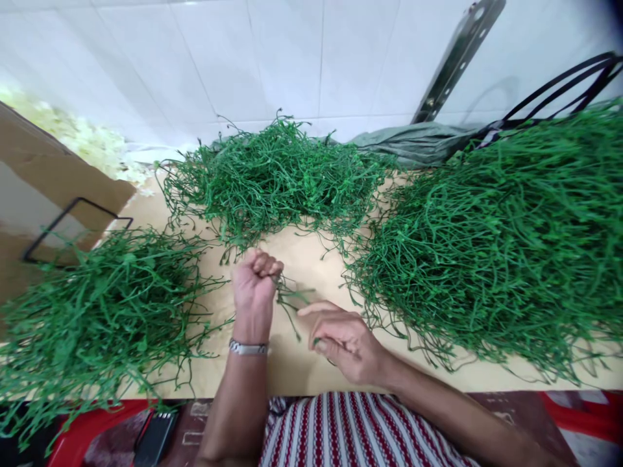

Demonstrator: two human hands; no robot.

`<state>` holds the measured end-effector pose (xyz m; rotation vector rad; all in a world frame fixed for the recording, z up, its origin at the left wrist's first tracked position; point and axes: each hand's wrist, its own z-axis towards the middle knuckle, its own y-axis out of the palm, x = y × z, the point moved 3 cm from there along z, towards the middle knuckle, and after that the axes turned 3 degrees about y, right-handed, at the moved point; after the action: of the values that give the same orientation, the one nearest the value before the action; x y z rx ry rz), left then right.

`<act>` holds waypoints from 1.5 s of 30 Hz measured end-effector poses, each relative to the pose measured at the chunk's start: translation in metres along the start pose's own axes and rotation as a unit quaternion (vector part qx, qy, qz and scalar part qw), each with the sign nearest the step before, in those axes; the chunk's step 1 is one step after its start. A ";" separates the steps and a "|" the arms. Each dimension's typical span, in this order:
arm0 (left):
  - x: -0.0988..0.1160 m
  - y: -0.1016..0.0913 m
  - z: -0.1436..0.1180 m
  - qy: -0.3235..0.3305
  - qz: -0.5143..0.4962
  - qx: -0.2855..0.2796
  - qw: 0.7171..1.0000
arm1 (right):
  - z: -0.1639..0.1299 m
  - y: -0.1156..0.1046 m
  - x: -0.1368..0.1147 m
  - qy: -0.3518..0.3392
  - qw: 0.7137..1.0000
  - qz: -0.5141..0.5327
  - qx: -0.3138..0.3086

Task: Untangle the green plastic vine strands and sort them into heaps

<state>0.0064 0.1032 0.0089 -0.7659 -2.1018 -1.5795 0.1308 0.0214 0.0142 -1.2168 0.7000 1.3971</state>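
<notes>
Three heaps of green stems were spread on a tan board (302, 259): the largest pile (501, 240) right, another far, one left. A thin green stem (292, 299) was clenched in the fisted left hand (254, 285) and pinched by the right hand (348, 340), near centre.

Small craft workshop, likely home-run: beige work board (302, 370) against white tiled wall (292, 58), three heaps of green plastic stems (272, 175) on board, cardboard (58, 175) left of board.
</notes>
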 end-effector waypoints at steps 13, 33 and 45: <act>0.003 0.007 -0.011 0.093 0.122 -0.054 0.987 | 0.012 -0.066 -0.045 -0.092 0.945 -0.193 0.249; -0.003 -0.006 -0.022 0.116 0.113 -0.093 0.982 | 0.024 -0.001 0.018 0.104 0.953 -0.285 -0.023; -0.005 -0.029 -0.021 0.182 0.201 -0.010 0.963 | 0.005 -0.009 0.013 0.093 0.947 -0.306 0.026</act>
<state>-0.0088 0.0755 -0.0097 -0.7800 -1.5571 -1.3929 0.1396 0.0326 0.0059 -1.3832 0.4235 0.7521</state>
